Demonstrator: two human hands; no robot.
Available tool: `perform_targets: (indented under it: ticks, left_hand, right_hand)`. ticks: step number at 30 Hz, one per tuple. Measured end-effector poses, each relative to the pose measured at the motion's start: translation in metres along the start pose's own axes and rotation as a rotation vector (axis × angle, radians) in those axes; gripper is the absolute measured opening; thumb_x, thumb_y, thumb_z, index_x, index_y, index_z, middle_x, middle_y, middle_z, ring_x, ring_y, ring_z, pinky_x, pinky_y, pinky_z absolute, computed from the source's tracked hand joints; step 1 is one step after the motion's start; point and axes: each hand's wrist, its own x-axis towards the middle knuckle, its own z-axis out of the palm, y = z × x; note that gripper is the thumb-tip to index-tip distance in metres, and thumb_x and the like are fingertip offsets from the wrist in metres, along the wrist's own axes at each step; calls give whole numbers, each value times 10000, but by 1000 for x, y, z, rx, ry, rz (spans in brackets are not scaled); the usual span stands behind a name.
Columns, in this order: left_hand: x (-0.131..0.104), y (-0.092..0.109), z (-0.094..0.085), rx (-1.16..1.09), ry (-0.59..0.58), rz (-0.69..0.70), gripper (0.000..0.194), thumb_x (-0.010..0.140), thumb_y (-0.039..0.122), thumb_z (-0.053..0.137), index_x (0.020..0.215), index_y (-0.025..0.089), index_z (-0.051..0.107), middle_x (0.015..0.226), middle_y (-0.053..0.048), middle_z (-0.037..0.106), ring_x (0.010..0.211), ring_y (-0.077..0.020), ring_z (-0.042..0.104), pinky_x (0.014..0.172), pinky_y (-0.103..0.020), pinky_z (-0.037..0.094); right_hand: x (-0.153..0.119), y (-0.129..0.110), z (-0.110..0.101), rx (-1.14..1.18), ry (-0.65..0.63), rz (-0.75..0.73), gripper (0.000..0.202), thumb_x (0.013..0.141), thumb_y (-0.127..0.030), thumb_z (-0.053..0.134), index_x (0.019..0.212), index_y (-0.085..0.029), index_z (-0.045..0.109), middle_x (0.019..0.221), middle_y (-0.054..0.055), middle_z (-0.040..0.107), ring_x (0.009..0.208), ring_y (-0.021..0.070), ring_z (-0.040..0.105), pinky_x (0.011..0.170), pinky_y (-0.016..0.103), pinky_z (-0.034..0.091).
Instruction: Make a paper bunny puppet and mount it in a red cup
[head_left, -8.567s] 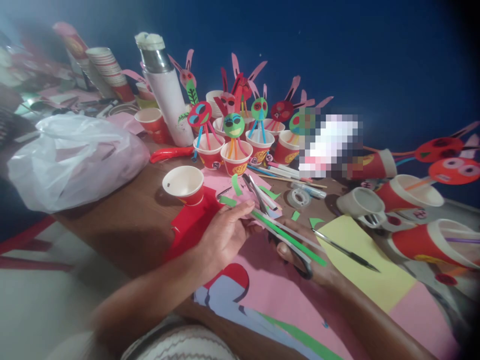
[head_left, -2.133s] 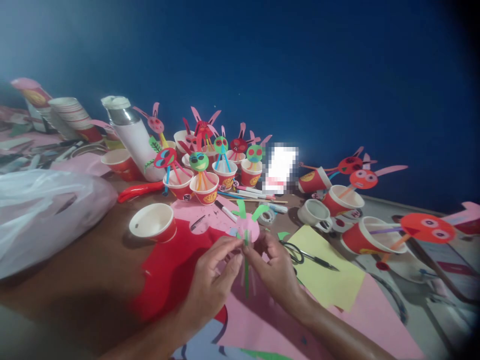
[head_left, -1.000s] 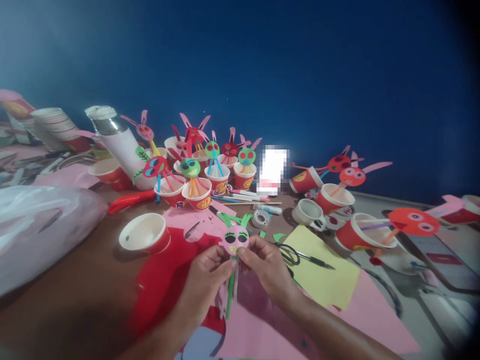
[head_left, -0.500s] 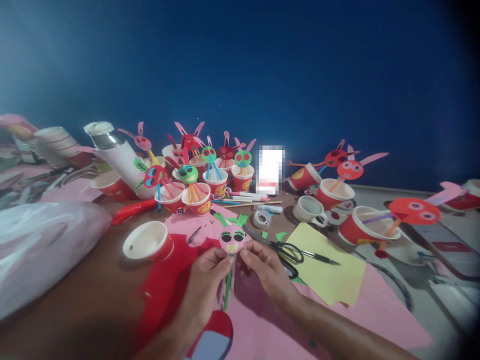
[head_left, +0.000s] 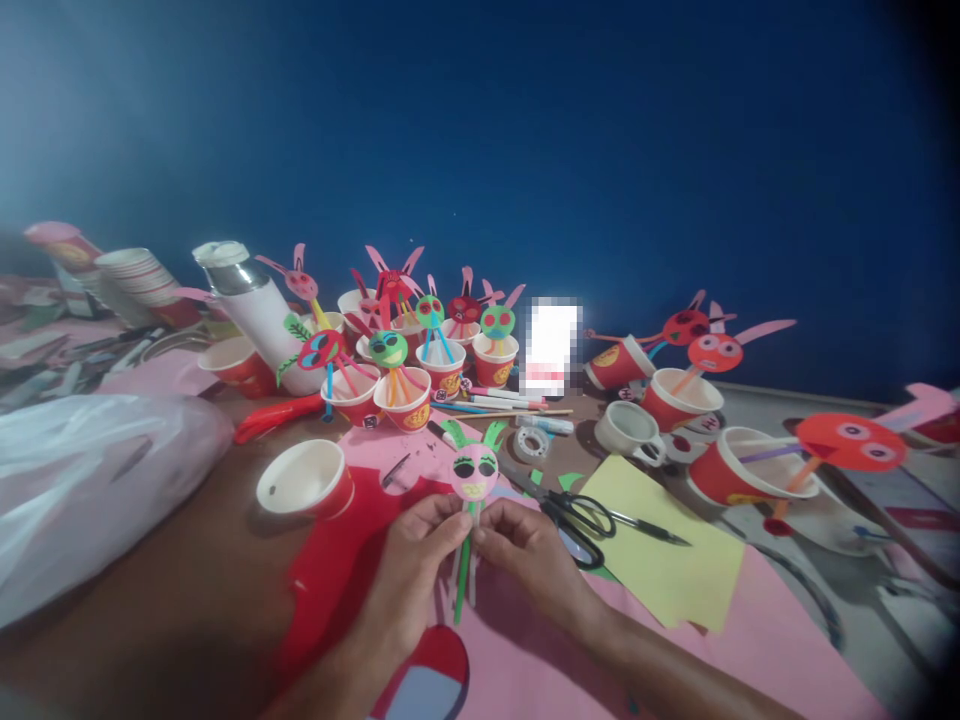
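Note:
Between my two hands is a paper puppet (head_left: 474,475) with a round pink face, black eyes, a yellow mouth and green ears, on green and white straw-like stalks. My left hand (head_left: 420,555) pinches the stalks just below the face, thumb on top. From the other side my right hand (head_left: 529,550) grips the same stalks, its fingers curled and near the left fingertips. Beneath my hands lie pink paper (head_left: 525,665) and red paper (head_left: 337,560). Black-handled scissors (head_left: 577,520) and a black pen (head_left: 652,527) rest right of my right hand, by yellow paper (head_left: 667,580).
Several red paper cups (head_left: 405,405) with similar puppets stand along the back. A tilted cup (head_left: 304,480) sits left of my hands, near a white plastic bag (head_left: 105,490). Behind are a white flask (head_left: 259,320), a tape roll (head_left: 532,443) and a white mug (head_left: 626,428).
The view has shifted slightly, so things appear farther right. My fingers now sit a little lower on the stalks, leaving the puppet's chin uncovered.

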Motion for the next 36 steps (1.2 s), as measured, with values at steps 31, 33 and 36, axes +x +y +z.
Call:
perform_targets:
  ticks: [31,33,36]
  left_hand:
    - [-2,4,8,9,65,-26,216,667,275,715,637,141,549,524,30,526,454,-76,481,440,-172,377]
    - [-2,4,9,16,37,-22,199,670,277,713,667,133,575,567,8,558,504,-95,517,478,-189,405]
    - [-3,4,9,32,37,-11,201,670,281,713,655,130,581,599,-13,589,560,-119,552,526,-209,427]
  right_hand:
    - [1,4,1,66,-51,23,337,710,-432,671,663,-158,481,578,-55,417,522,75,351,512,208,282]
    - [1,6,2,95,-54,23,346,699,-443,679,664,-161,482,573,-56,422,518,78,359,516,213,282]
    - [1,10,4,128,-55,20,351,683,-451,691,667,-166,487,571,-57,435,518,81,373,518,215,290]
